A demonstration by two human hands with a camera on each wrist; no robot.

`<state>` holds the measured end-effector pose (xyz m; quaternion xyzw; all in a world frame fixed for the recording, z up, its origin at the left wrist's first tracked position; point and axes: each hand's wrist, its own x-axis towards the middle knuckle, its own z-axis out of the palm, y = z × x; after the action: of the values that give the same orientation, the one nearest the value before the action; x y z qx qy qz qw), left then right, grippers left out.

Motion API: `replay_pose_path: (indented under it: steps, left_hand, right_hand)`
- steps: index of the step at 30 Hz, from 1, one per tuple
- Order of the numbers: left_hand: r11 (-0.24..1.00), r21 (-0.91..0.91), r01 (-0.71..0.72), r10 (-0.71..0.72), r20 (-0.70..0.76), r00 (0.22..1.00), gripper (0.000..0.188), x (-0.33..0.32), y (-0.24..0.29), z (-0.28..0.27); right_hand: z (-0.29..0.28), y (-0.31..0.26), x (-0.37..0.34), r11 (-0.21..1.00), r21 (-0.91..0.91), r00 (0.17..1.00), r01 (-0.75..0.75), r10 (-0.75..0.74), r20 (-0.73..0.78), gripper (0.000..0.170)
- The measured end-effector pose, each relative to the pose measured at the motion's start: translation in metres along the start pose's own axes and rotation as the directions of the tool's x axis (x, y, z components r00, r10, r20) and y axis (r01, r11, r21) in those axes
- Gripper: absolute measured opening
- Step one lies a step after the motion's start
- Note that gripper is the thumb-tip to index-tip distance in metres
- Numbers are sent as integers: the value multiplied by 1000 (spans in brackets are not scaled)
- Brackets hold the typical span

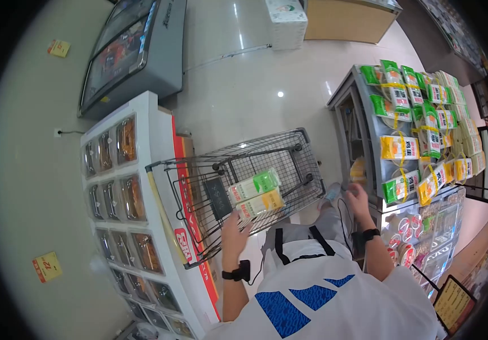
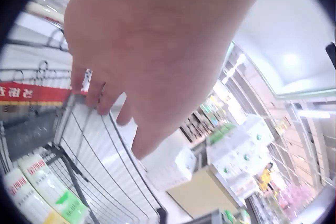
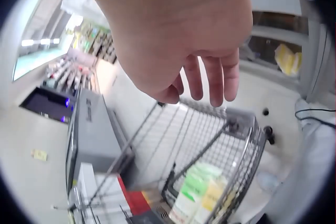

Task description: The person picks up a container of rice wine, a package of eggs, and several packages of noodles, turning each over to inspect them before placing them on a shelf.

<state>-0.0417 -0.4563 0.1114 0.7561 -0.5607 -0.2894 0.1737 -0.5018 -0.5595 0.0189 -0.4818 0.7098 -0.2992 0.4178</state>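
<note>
Two long white packs, one with a green end [image 1: 266, 181] and one with a yellow end [image 1: 270, 200], lie side by side in a wire shopping cart [image 1: 303, 156]. Near the cart's side and the lower ends of the packs is my left hand [image 1: 234, 238]; its fingers hang loose and hold nothing in the left wrist view. My right hand [image 1: 359, 205] is beside the display stand on the right. In the right wrist view its fingers are slightly bent, with nothing in them. The cart's yellowish handle [image 1: 164, 218] is apart from both hands.
Similar green and yellow packs [image 1: 401, 147], some bound with yellow ribbon, hang on the right-hand stand [image 1: 340, 102]. Clear-lidded food bins [image 1: 132, 195] fill the white counter at left. A grey freezer [image 1: 164, 56] stands beyond it. Pale tiled floor [image 1: 244, 90] stretches ahead.
</note>
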Motion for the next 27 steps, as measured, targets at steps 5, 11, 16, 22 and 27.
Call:
replay_pose_path:
  steps: [5,11,16,22,27]
  left_hand:
    - [904,188,385,-242,-518,821,63,-15,-162,-83]
    - [626,-300,720,-780,-254,573,49,15,-274,-93]
    - [577,-520,630,-745,-18,667,40,14,-285,-107]
    - [476,-617,626,-737,108,667,49,16,-291,-107]
    - [500,-591,633,-761,48,647,43,13,-297,-101]
  right_hand:
    - [135,-22,-6,976,-215,866,22,89,492,32]
    - [309,57,13,939,-331,776,90,142,614,51]
    - [372,144,17,799,-545,761,-254,513,397,72]
    - [412,195,-2,850,-189,655,-492,504,562,70]
    - [431,138,-16,892,-329,827,-309,423,370,62]
